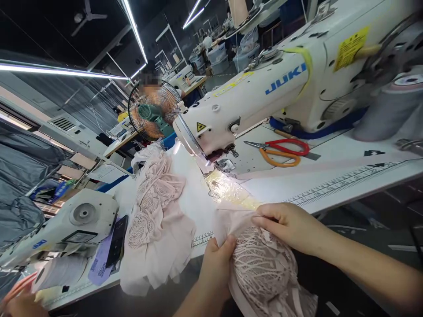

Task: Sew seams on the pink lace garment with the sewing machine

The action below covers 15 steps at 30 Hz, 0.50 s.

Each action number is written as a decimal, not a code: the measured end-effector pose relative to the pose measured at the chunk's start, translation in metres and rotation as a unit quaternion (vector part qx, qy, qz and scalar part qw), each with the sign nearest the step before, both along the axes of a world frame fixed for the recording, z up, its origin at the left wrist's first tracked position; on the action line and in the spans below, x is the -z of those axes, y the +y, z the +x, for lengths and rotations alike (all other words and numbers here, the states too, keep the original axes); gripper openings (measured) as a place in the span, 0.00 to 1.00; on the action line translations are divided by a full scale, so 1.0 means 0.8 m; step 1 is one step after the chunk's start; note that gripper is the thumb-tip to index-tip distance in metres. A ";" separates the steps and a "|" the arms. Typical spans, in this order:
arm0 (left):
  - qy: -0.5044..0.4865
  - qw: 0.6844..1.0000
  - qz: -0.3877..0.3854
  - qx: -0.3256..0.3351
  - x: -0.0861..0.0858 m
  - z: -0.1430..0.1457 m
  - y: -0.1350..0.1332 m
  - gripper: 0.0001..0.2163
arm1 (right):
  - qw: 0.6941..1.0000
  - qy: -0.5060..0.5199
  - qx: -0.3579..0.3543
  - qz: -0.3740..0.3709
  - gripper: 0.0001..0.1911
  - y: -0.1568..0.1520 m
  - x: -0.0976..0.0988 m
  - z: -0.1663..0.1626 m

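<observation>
At the near edge of a white counter [193, 193], in the head camera's view, a person's two bare hands hold a pale pink lace garment [264, 264] between them. The left grip [216, 268] pinches the garment's left edge, thumb on top; the right grip [291, 224], just beyond and to the right, nips its upper border between thumb and fingers. The patterned lace lies between and below the two grips, hanging past the counter's edge, while a strip of plain sheer cloth spans from one grip to the other.

Ahead of both grips stands a white JUKI sewing machine [247, 105], its lamp lighting a shiny yellow patch [231, 189] just past the garment's upper border. Beyond the right grip rest scissors [284, 152] with red and orange handles; farther right is a large grey thread cone [383, 110]. To the left of the left grip, a heap of matching pink lace pieces [155, 202] spreads over the counter, with a dark phone [117, 242] beside it. Farther left, at the lower corner, shows another person's blurred hand [26, 304]; what it grasps cannot be told.
</observation>
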State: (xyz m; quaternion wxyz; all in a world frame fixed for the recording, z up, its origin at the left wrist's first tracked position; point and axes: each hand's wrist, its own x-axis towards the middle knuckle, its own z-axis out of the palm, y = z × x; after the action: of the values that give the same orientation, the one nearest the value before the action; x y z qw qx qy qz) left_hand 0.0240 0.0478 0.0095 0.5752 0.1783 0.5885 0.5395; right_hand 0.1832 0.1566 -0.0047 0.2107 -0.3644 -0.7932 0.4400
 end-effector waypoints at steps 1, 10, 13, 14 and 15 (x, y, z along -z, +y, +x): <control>-0.029 1.000 -0.004 -0.005 0.002 0.003 0.001 0.23 | 1.000 -0.015 0.010 0.016 0.19 -0.001 0.001 0.002; -0.111 0.993 -0.028 -0.033 -0.008 0.006 0.013 0.19 | 0.994 0.039 0.096 0.029 0.14 -0.001 0.003 0.022; -0.130 0.990 -0.038 -0.050 -0.016 -0.003 0.021 0.17 | 0.980 0.074 0.183 0.026 0.18 -0.007 0.018 0.054; -0.136 0.989 -0.036 -0.047 -0.017 -0.005 0.022 0.17 | 0.980 0.081 0.179 0.000 0.17 -0.011 0.028 0.064; -0.140 0.989 -0.029 -0.040 -0.019 -0.007 0.023 0.17 | 0.984 0.081 0.151 -0.043 0.16 -0.018 0.039 0.071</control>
State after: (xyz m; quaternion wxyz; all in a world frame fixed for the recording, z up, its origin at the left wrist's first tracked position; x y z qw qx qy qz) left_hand 0.0181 0.0664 0.0245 0.6351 0.0602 0.5240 0.5643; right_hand 0.2402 0.1418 -0.0361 0.3224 -0.4515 -0.6899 0.4651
